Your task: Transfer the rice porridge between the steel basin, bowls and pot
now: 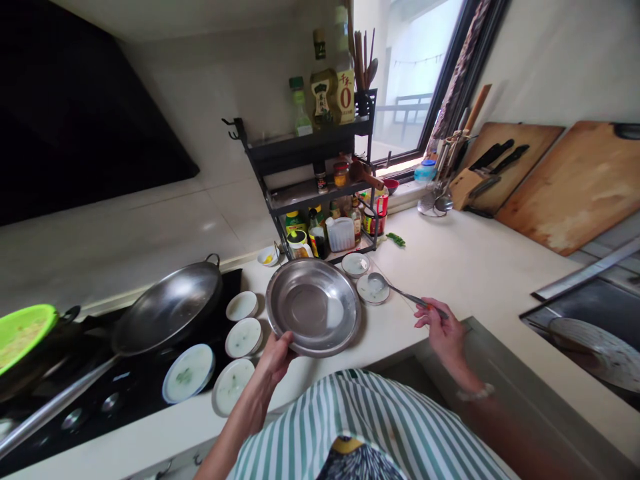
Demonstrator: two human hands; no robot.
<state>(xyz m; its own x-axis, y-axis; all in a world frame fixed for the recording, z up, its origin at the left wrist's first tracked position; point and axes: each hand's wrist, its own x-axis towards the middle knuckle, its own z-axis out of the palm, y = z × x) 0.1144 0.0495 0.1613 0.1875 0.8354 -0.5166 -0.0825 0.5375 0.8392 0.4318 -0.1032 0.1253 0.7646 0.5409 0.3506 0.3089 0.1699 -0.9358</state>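
Note:
My left hand [278, 355] grips the near rim of a stainless steel basin [285, 285], thumb over the edge. A little pale liquid lies in the basin, which tilts slightly. In my right hand [445, 333] is the handle of a metal ladle [407, 295]; its head is over a small bowl [374, 295] right of the basin. Behind that stands another small bowl [356, 265]. Left of the basin, several bowls hold whitish liquid with green bits, among them a middle bowl [244, 338], a nearer bowl [233, 387] and a wider bowl [189, 375].
A wok [170, 307] sits on the black stove at left, its long handle pointing toward me. Beyond it is a lime-green basket [25, 333]. A black rack [305, 143] with bottles stands behind the basin. Cutting boards [575, 187], a knife block [470, 189] and the sink [590, 307] are at right.

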